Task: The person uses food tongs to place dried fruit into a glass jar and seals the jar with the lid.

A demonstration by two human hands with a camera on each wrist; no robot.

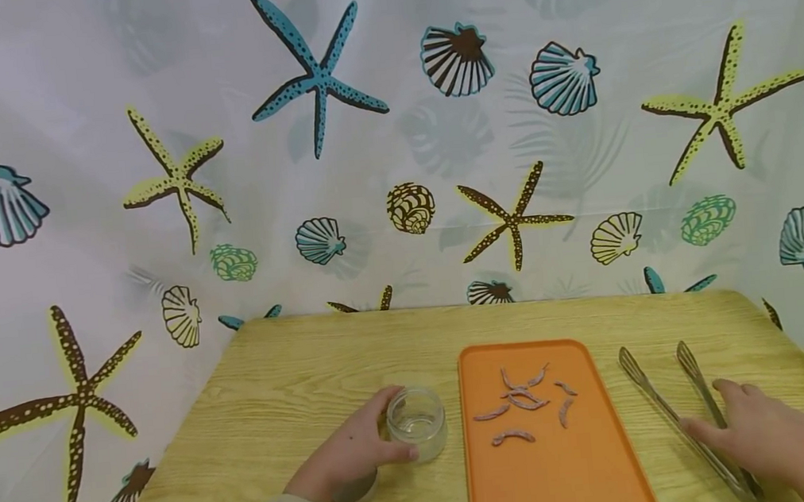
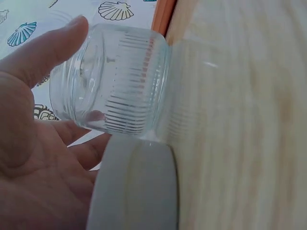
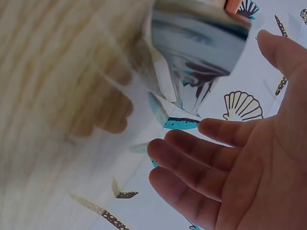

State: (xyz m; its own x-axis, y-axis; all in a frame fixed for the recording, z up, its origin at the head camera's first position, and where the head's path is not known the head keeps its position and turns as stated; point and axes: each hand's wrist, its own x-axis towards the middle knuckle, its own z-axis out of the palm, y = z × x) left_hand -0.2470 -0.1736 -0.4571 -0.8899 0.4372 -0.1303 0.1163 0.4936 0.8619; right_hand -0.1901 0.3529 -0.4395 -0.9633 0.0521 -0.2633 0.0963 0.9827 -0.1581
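Observation:
My left hand (image 1: 358, 446) curls its thumb and index finger around the upper part of a clear glass jar (image 1: 421, 437), which stands upright on the table. In the left wrist view the ribbed jar (image 2: 129, 81) looks empty, its base on the wood. A round grey lid-like thing (image 1: 354, 492) lies partly hidden beneath that wrist. My right hand (image 1: 769, 426) hovers with loosely spread fingers over metal tongs (image 1: 675, 418). The right wrist view has the tongs (image 3: 196, 43) between thumb and fingers, with a gap to the fingers.
An orange tray (image 1: 551, 477) lies between the jar and the tongs. Several thin, purplish worm-like pieces (image 1: 526, 399) are scattered on its far half. The wooden table (image 1: 325, 353) ends at a white curtain (image 1: 367, 15) printed with shells and starfish.

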